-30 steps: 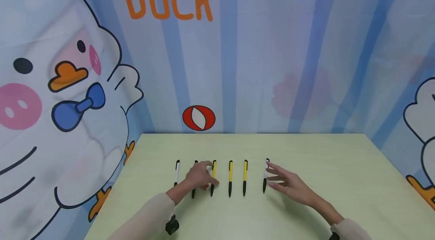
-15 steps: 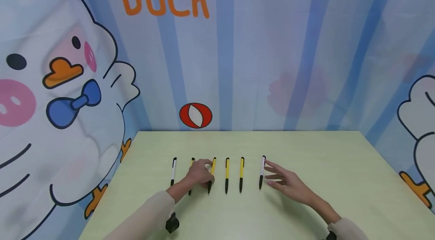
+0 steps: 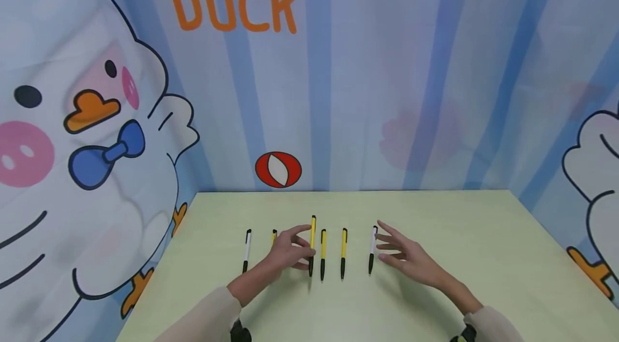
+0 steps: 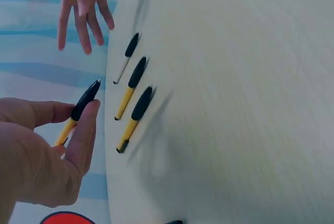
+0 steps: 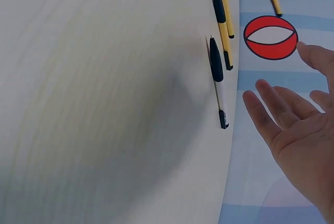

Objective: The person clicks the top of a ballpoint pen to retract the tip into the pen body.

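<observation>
My left hand [image 3: 289, 250] pinches a yellow pen [image 3: 312, 234] with a black grip between thumb and fingers. In the left wrist view this pen [image 4: 85, 102] is raised, its tip pointing up and away from the palm. My right hand [image 3: 411, 260] is spread beside a white pen [image 3: 373, 244], holding nothing; the right wrist view shows its palm and separated fingers. Two yellow pens, one nearer the left hand [image 3: 323, 248] and another [image 3: 344, 248] to its right, lie on the table between the hands.
Left of my left hand, a yellow pen [image 3: 274, 235] is mostly hidden by the hand, and a white pen [image 3: 247, 248] lies farther left. The pale table [image 3: 450, 223] ends at a blue striped backdrop [image 3: 358, 89] with cartoon ducks.
My left hand has picked up the yellow pen from the row and shifted it slightly right and up. The right hand stays beside the white pen. The head view has tilted slightly.
</observation>
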A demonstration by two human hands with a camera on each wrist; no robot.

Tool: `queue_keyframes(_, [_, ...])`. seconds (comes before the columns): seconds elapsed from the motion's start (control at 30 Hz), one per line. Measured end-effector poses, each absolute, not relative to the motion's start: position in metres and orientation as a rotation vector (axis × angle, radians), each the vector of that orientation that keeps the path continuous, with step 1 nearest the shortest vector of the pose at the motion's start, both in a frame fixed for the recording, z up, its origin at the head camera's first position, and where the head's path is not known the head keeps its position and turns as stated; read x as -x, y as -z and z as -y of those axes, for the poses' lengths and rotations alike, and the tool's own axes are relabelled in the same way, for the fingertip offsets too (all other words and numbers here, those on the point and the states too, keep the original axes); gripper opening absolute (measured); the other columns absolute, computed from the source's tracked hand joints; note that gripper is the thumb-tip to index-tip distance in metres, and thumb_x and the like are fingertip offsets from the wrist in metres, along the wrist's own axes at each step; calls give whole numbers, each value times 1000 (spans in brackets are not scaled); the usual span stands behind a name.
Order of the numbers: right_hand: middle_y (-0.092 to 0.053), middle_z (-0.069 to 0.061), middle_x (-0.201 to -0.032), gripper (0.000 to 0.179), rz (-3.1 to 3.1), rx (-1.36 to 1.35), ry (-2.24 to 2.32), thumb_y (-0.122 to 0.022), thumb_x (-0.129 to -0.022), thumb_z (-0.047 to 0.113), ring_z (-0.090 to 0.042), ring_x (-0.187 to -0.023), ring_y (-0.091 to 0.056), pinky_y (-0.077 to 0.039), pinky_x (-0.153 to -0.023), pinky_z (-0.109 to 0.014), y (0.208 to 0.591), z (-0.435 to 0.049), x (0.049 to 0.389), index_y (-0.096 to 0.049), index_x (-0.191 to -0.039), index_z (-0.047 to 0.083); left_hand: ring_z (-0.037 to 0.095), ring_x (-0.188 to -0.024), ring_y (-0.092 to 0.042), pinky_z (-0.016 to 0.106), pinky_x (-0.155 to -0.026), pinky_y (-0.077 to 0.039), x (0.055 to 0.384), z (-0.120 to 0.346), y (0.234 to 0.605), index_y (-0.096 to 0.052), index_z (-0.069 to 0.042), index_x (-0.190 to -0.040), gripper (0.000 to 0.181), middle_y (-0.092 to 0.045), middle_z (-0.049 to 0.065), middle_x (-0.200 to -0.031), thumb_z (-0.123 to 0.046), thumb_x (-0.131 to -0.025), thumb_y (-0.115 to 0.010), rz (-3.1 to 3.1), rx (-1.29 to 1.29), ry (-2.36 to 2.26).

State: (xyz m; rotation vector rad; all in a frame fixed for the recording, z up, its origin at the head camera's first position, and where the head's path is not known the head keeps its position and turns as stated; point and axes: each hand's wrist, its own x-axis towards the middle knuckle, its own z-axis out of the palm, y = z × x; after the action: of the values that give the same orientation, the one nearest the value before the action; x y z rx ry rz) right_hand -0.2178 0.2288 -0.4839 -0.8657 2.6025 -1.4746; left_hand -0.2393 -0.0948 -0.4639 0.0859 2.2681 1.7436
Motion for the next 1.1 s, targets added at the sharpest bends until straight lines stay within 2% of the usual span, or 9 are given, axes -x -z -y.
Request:
queue_keyframes(0.07, [-49,-29,-150,72,-2597,862,1477,-62,-102,16,-46,-128,-59,-60,-96,-29,482,-226,220,-24,-162,4,14,-80,-69,36,-66,-66,234,93,459,-50,-10,-150,66,-61,11,-101,0,-89,-73,-2260,-94,-1777])
queue_keyframes(0.23, [-47,-25,-155,76,-2591,876,1467,-67,-100,19,-45,-133,-55,-56,-102,-52,478,-209,225,-25,-162,9,15,-84,-70,38,-71,-67,222,90,451,-49,-14,-152,66,-62,12,-105,-1,-91,-72,-2224,-118,-1852])
queue_keyframes(0.3, [-45,-23,-157,81,-2598,888,1454,-70,-98,21,-44,-135,-55,-54,-103,-56,475,-202,225,-23,-163,13,16,-87,-71,38,-73,-67,218,86,449,-49,-16,-153,67,-63,13,-108,-1,-92,-72,-2205,-136,-1870])
queue_keyframes(0.53, [-39,-22,-161,99,-2545,999,1499,-80,-90,20,-44,-138,-51,-52,-106,-57,467,-183,223,-16,-165,21,13,-89,-72,37,-74,-67,206,67,446,-50,-22,-153,67,-65,11,-110,-5,-92,-73,-2136,-211,-1867])
queue_keyframes(0.77, [-34,-25,-163,112,-2450,1071,1550,-85,-85,20,-46,-139,-49,-50,-107,-59,468,-168,224,-7,-166,24,12,-85,-70,39,-74,-67,204,60,449,-51,-21,-152,66,-65,11,-109,-4,-92,-73,-2045,-288,-1893])
queue_keyframes(1.1, [-39,-20,-161,110,-2439,1051,1537,-86,-84,21,-42,-139,-50,-52,-107,-55,473,-162,225,-13,-166,21,13,-85,-71,39,-75,-67,204,57,456,-49,-21,-153,68,-65,10,-108,-3,-92,-73,-1993,-264,-1900])
